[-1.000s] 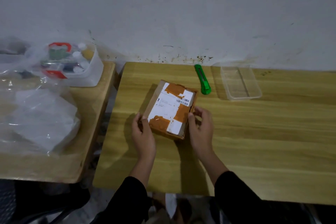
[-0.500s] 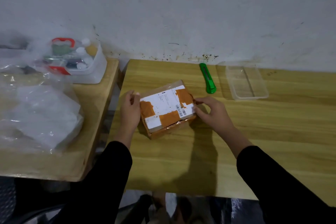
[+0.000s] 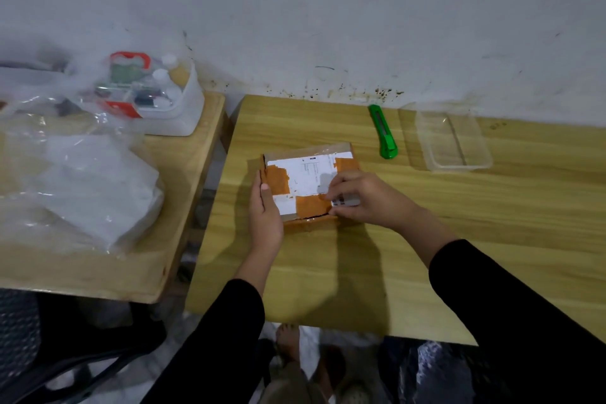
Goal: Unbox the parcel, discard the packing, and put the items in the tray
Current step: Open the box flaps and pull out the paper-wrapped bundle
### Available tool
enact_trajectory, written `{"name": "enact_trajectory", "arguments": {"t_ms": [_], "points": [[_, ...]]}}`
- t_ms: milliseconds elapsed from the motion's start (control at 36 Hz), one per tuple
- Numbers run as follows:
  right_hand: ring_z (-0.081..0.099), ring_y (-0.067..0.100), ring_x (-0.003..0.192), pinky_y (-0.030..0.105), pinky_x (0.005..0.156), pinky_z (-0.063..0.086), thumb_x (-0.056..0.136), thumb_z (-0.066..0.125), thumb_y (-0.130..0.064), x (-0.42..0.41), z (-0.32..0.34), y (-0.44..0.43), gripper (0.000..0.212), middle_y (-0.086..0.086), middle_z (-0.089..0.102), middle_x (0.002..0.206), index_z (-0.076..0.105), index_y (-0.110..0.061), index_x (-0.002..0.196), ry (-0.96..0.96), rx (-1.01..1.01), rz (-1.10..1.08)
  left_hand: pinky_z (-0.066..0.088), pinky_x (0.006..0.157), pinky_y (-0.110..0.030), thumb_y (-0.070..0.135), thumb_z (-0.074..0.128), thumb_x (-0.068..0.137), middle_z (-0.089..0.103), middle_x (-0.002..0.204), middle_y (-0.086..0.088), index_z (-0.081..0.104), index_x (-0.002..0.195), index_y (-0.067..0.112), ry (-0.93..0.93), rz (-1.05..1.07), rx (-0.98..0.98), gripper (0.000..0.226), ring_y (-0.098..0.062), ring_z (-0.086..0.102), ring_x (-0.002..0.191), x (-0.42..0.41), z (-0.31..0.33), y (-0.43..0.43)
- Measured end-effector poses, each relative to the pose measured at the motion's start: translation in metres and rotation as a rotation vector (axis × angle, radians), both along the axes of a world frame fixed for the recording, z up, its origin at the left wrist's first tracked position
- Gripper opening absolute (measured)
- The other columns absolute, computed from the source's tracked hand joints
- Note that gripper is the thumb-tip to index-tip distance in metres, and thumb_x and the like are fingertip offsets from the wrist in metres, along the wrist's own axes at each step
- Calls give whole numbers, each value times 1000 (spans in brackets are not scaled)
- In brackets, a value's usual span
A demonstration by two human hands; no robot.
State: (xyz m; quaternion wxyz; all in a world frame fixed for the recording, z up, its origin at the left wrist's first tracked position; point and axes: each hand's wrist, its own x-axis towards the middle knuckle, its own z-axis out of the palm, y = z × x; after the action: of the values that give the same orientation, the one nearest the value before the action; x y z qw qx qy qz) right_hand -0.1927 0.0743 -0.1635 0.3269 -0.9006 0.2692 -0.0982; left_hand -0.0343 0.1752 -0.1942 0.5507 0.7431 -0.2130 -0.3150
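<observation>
A small cardboard parcel (image 3: 305, 174) with a white label and orange tape patches lies flat on the wooden table (image 3: 426, 239). My left hand (image 3: 265, 210) presses against its left side, thumb on the top edge. My right hand (image 3: 364, 198) lies over its right front corner, fingertips pinching at the label's barcode edge. A dark gap shows along the parcel's front edge. A clear plastic tray (image 3: 454, 141) stands empty at the back right. A green utility knife (image 3: 383, 132) lies between the parcel and the tray.
A second wooden table (image 3: 183, 193) to the left carries clear plastic bags (image 3: 82, 180) and a white bin (image 3: 170, 98) of bottles and small items. A grey wall runs behind both tables. A narrow gap separates the tables.
The parcel has been turned further so its long side faces me. My right hand moved from its right end onto its top front corner. My left hand shifted along its left side.
</observation>
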Motion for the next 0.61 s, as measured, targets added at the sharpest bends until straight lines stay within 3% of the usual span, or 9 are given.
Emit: {"name": "enact_trajectory", "arguments": {"t_ms": [139, 361, 472, 611], "points": [[52, 8, 90, 22, 83, 43, 78, 73, -19, 3, 3, 1, 26, 6, 62, 104, 71, -10, 102, 54, -4, 46, 38, 104, -32, 23, 27, 103, 48, 139, -4, 35, 143, 17, -17, 34, 15, 41, -18, 45, 125, -1, -4, -4], [62, 20, 84, 32, 76, 50, 77, 73, -12, 2, 2, 7, 18, 10, 66, 98, 73, -6, 94, 37, -33, 32, 37, 105, -30, 25, 26, 103, 45, 142, -2, 33, 144, 19, -13, 2, 15, 42, -17, 43, 128, 0, -6, -3], [60, 20, 87, 25, 75, 45, 78, 71, -11, 7, 1, 7, 18, 9, 65, 100, 73, -6, 95, 51, -49, 24, 37, 109, -40, 26, 25, 103, 45, 143, -2, 32, 145, 19, -4, -33, 16, 43, -19, 43, 130, 2, -6, -2], [64, 23, 77, 29, 65, 52, 79, 66, -11, 9, 2, 13, 13, 11, 68, 89, 75, -6, 86, 50, -196, 85, 36, 107, -32, 25, 26, 103, 44, 143, 0, 31, 145, 19, 13, -35, -14, 43, -14, 42, 127, 2, -4, -2]]}}
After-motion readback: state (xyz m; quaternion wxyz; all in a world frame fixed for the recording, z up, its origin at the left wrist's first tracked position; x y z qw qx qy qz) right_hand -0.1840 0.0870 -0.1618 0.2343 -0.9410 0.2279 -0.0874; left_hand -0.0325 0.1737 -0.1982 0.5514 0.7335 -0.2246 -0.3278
